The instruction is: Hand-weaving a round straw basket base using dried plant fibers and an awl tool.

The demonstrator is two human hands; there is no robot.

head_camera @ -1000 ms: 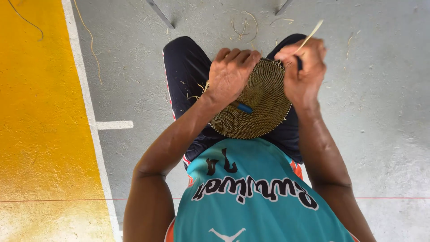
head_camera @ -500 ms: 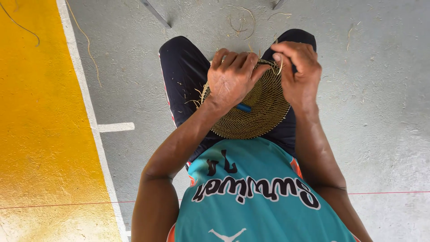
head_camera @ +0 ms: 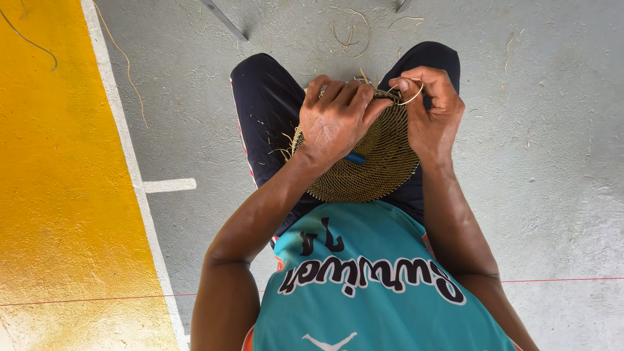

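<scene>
A round woven disc of tan fibre rests on my lap over dark shorts. My left hand grips its far upper edge, fingers curled over the rim, with a blue tool lying under the palm. My right hand pinches a thin pale fibre strand that curls in a small loop at the disc's top edge. Both hands touch the disc.
Grey concrete floor lies all around, with loose fibre scraps ahead of my knees. A yellow painted band with a white border line runs along the left. A thin red line crosses the floor low down.
The long straw that stuck up from my right hand has been drawn down into a small loop at the disc's edge. My left hand has stayed gripping the rim.
</scene>
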